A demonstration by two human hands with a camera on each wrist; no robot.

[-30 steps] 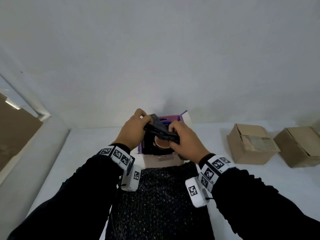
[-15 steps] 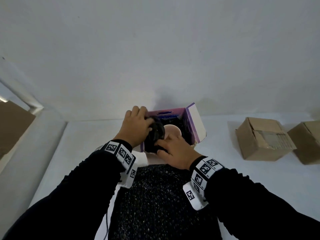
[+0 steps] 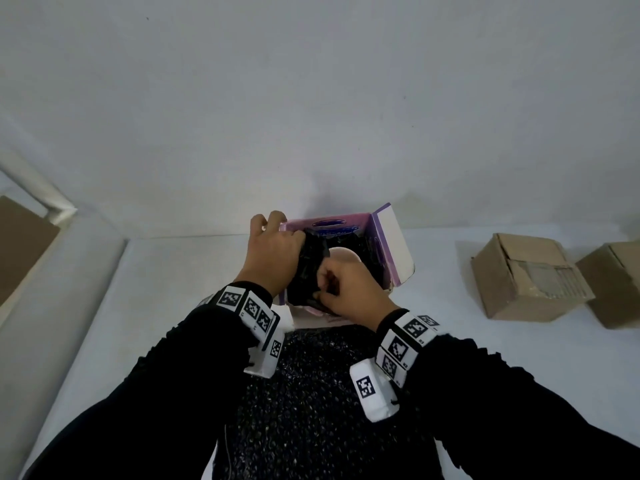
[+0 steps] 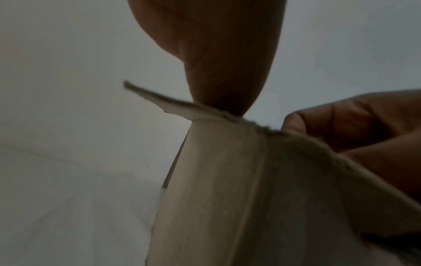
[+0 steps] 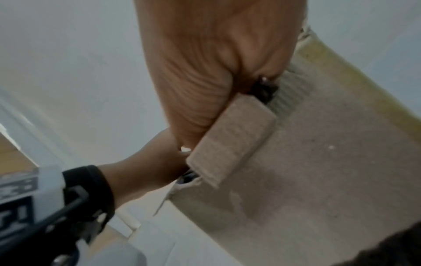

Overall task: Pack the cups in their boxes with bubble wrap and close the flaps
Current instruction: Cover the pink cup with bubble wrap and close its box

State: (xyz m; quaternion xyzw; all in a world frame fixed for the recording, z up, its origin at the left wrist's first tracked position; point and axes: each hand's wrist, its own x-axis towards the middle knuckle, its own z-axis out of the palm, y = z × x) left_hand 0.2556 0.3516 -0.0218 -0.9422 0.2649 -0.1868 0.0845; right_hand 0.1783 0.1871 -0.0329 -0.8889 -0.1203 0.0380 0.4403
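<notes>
An open box (image 3: 393, 244) with a purple lining stands at the table's far middle, its right flap up. A pale pink cup (image 3: 341, 254) shows inside it. A wad of black bubble wrap (image 3: 308, 271) fills the box's left side beside the cup. My left hand (image 3: 277, 237) grips the wad from the left, with fingers over the box's left rim. My right hand (image 3: 325, 289) pinches the wad's near end. In the left wrist view my thumb (image 4: 225, 81) presses on the box's rim (image 4: 205, 111). The right wrist view shows a flap tab (image 5: 230, 140) under my palm.
A sheet of black bubble wrap (image 3: 311, 393) lies on the white table (image 3: 173, 289) between my arms. Two brown cardboard boxes (image 3: 526, 278) (image 3: 616, 285) sit at the right. A white wall rises just behind the box.
Both hands have brought the bubble wrap wad down from above the box into its left side. The cup now shows to the right of the wad.
</notes>
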